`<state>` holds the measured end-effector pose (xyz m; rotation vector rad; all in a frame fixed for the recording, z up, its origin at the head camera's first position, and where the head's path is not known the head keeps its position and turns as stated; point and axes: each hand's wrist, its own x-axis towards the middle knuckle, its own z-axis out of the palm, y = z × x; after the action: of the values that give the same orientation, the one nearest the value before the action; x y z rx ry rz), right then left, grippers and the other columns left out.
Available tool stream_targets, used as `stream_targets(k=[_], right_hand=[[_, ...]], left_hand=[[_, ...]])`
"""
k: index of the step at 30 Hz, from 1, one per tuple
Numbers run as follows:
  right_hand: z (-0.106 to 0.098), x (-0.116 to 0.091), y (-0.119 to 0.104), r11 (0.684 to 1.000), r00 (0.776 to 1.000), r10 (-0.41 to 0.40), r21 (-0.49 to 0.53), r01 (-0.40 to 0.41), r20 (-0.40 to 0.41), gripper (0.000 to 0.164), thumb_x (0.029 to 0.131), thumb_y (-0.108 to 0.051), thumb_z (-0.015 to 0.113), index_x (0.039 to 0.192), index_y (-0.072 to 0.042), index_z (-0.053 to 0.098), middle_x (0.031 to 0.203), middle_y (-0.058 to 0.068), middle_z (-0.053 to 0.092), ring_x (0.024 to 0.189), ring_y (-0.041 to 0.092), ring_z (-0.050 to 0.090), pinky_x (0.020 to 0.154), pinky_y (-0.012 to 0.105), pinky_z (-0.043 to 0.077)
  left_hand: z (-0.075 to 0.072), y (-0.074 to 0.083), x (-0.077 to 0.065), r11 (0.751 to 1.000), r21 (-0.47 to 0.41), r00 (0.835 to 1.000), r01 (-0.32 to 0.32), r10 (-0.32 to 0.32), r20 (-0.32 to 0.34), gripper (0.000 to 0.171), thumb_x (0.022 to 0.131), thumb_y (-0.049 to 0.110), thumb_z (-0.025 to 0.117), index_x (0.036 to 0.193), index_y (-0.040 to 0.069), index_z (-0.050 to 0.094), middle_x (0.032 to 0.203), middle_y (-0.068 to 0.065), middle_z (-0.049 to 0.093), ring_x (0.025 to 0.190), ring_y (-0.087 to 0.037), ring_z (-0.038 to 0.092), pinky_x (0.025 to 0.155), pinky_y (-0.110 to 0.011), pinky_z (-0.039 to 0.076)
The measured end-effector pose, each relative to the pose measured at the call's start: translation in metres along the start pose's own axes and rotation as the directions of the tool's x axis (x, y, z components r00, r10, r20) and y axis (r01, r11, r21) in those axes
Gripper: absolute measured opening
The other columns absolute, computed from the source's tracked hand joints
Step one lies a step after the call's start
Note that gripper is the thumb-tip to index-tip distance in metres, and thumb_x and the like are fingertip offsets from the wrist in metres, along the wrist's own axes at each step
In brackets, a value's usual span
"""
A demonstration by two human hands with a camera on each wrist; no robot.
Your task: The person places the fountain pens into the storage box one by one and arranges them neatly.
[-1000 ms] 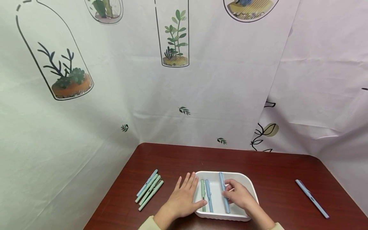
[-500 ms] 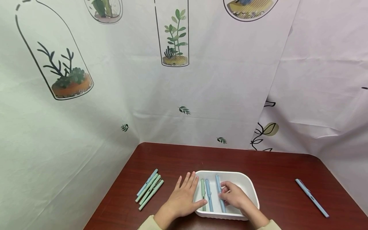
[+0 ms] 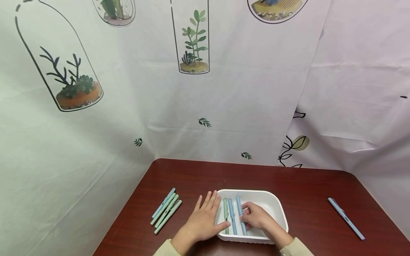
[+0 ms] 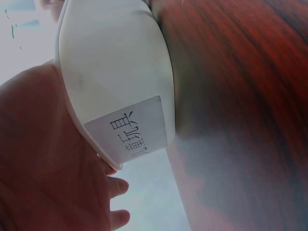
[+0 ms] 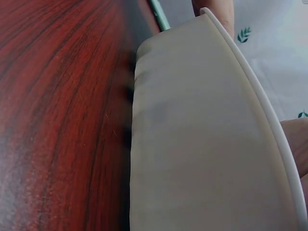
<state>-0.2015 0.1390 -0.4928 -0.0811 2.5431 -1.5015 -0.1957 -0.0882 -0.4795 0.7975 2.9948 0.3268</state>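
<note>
A white plastic tray stands at the table's front. My left hand lies with straight fingers over its left rim. Inside the tray, a green pen and a blue pen lie side by side near that hand. Just right of them, my right hand pinches another blue pen between thumb and fingers, near the tray floor. In the left wrist view, the palm is against the tray's outer wall, which bears a printed label. The right wrist view mostly shows the tray's outer wall.
Left of the tray, several green and blue pens lie bunched on the dark red table. A single blue pen lies far right. Behind the table hangs a white cloth with plant prints.
My right hand has moved left inside the tray, bringing its blue pen closer to the other two. The left hand has stayed in place on the rim.
</note>
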Motion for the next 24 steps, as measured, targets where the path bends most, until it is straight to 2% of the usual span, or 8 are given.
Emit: stream_targets(k=[6, 12, 24], right_hand=[[0.0050, 0.0038, -0.0009, 0.998, 0.998, 0.058, -0.036, -0.058, 0.002, 0.030, 0.082, 0.003, 0.072, 0.109, 0.006, 0.059, 0.076, 0.006, 0.057, 0.054, 0.014, 0.058, 0.050, 0.027, 0.052], [0.0071, 0.0057, -0.0020, 0.994, 0.995, 0.099, -0.041, -0.099, 0.009, 0.028, 0.083, 0.004, 0.071, 0.109, 0.006, 0.060, 0.077, 0.008, 0.056, 0.057, 0.015, 0.059, 0.051, 0.027, 0.054], [0.0077, 0.0087, -0.0045, 0.994, 0.995, 0.101, -0.055, -0.099, 0.029, 0.026, 0.083, 0.005, 0.070, 0.107, 0.008, 0.059, 0.075, 0.009, 0.057, 0.059, 0.016, 0.061, 0.053, 0.028, 0.056]], left_hand=[[0.0027, -0.0007, 0.0020, 1.000, 0.007, 1.000, 0.005, -0.005, 0.004, 0.094, 0.095, 0.071, 0.047, 0.160, 0.007, 0.028, 0.168, -0.014, 0.019, 0.155, -0.032, 0.016, 0.122, -0.059, 0.015], [0.0065, -0.0016, 0.0042, 1.000, 0.020, 1.000, 0.006, -0.006, 0.000, 0.093, 0.095, 0.071, 0.046, 0.160, 0.007, 0.028, 0.168, -0.014, 0.019, 0.155, -0.032, 0.016, 0.122, -0.058, 0.015], [0.0045, -0.0017, 0.0033, 1.000, 0.019, 1.000, -0.007, 0.008, -0.020, 0.093, 0.095, 0.070, 0.047, 0.160, 0.005, 0.029, 0.167, -0.015, 0.021, 0.155, -0.033, 0.018, 0.122, -0.059, 0.016]])
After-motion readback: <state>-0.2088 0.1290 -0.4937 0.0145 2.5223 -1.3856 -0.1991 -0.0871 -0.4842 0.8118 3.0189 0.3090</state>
